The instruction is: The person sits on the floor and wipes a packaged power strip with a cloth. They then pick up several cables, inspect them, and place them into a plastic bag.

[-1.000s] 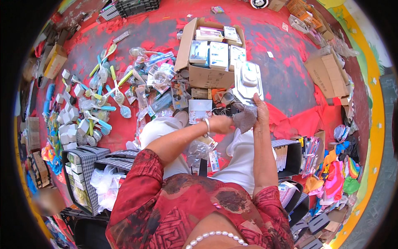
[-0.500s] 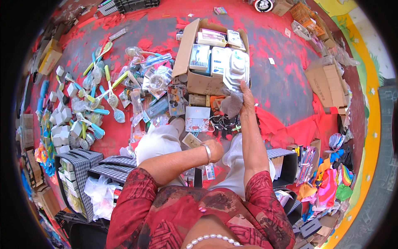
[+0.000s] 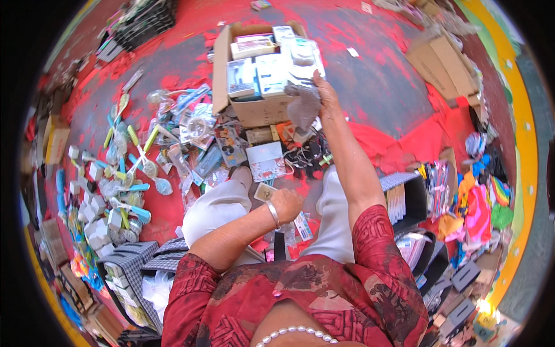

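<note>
My right hand (image 3: pixel 327 96) reaches out to the cardboard box (image 3: pixel 263 114), closed at the near edge of a clear plastic blister pack (image 3: pixel 302 53) over the box's right side. A soft grey cloth-like piece (image 3: pixel 304 106) hangs beside the fingers of this hand, in front of the box corner. White and blue cartons (image 3: pixel 270 75) fill the box. Between my knees, my left hand (image 3: pixel 287 205) is curled into a fist with a bracelet at the wrist; anything inside it is hidden. A small pale card (image 3: pixel 265 192) shows beside it.
Bath brushes (image 3: pixel 149 168) and several small white boxes (image 3: pixel 94 225) lie at the left. Nearer are packaged goods (image 3: pixel 198 126), a white booklet (image 3: pixel 266 161) and black cords (image 3: pixel 306 156). Checked fabric bins (image 3: pixel 130 260) flank me. Colourful bags (image 3: pixel 477 208) pile up right.
The whole view has swung, so the box and scattered goods appear farther left. My right hand stays at the blister pack with the grey piece; my left hand remains closed near my lap.
</note>
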A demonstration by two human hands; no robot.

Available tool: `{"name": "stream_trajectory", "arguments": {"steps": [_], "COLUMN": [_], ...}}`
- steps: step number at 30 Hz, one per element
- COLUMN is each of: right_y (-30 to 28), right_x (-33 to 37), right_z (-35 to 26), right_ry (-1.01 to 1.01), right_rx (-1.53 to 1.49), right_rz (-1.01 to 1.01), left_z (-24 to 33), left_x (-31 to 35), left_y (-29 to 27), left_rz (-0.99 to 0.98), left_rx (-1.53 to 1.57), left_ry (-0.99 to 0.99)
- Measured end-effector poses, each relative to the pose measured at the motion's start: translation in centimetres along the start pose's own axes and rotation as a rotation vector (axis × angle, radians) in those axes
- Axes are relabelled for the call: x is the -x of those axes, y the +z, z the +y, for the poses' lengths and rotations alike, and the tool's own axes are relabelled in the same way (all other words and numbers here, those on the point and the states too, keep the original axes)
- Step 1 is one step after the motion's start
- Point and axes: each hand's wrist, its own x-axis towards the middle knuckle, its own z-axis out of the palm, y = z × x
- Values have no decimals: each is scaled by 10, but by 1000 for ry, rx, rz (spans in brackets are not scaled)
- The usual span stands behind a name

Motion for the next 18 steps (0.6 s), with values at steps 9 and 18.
{"name": "stream_trajectory", "arguments": {"steps": [9,18], "right_y": [-5,-31], "right_x": [-89,-167], "right_z": [-44,-22], "right_ry": [-30,37], "right_rx": [169,285], "right_rz": [0,544], "left_z": [1,3], "left_x": [3,1], "left_y": [1,-1], "left_rz": [124,-25], "left_rx": [-78,-28], "left_ry": [-77,-131]}}
